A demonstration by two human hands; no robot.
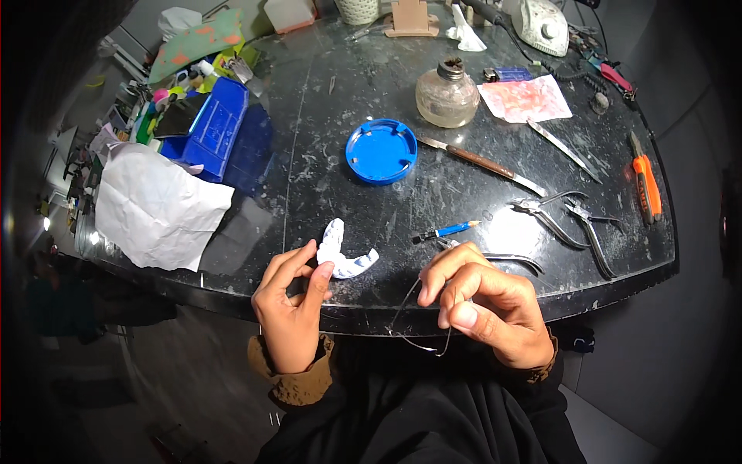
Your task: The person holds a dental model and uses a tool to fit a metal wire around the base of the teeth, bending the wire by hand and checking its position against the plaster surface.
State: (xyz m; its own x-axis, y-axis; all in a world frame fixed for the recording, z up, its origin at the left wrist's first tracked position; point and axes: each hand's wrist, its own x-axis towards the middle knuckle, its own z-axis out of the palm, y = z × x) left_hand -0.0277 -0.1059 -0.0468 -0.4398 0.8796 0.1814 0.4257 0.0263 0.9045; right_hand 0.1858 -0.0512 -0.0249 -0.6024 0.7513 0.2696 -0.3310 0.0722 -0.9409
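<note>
Near the table's front edge, my left hand point(291, 305) grips a white dental cast point(344, 261), shaped like a tooth arch, between thumb and fingers. To its right, my right hand point(495, 305) pinches a thin bent metal wire point(437, 353), whose loop hangs down past the edge. Just beyond the right hand lies a blue pencil point(452, 230). Pliers point(514, 258) lie partly hidden behind that hand, and two more pliers point(553, 224) point(597, 241) rest farther right.
Mid-table are a round blue dish point(381, 155), a glass spirit burner point(447, 97) and a wooden-handled spatula point(483, 161). An orange cutter point(646, 188) lies far right, near a knife point(566, 153) and a pink-stained sheet point(533, 99). Left stand a blue bin point(216, 131) and crumpled paper point(158, 205).
</note>
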